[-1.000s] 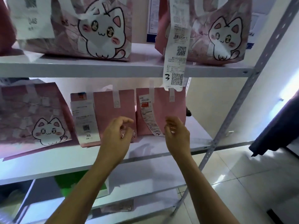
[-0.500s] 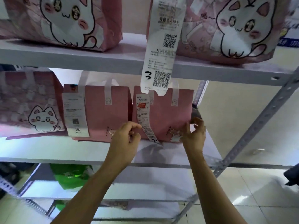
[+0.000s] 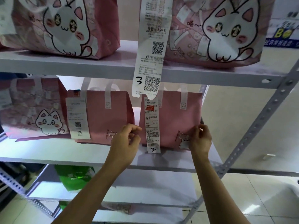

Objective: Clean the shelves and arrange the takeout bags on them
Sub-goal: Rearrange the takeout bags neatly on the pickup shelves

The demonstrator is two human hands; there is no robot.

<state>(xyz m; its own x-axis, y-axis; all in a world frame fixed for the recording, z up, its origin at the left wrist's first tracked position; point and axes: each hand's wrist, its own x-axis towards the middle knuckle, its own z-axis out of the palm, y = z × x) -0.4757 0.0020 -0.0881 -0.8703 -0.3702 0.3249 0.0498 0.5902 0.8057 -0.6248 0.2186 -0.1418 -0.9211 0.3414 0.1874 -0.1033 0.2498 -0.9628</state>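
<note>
On the middle shelf (image 3: 68, 152), toward 3 o'clock, stood the plain pink bag (image 3: 174, 120) with its receipt (image 3: 152, 126) marked 2. My left hand (image 3: 125, 143) sat at its lower left corner, fingers curled loosely with a gap; I could not tell whether they gripped the edge. My right hand (image 3: 199, 140) pinched the lower right corner. A second pink bag (image 3: 106, 120) stood just beside it at 9 o'clock. Cat-print bags (image 3: 64, 26) sat at 12 o'clock, one shelf up.
</note>
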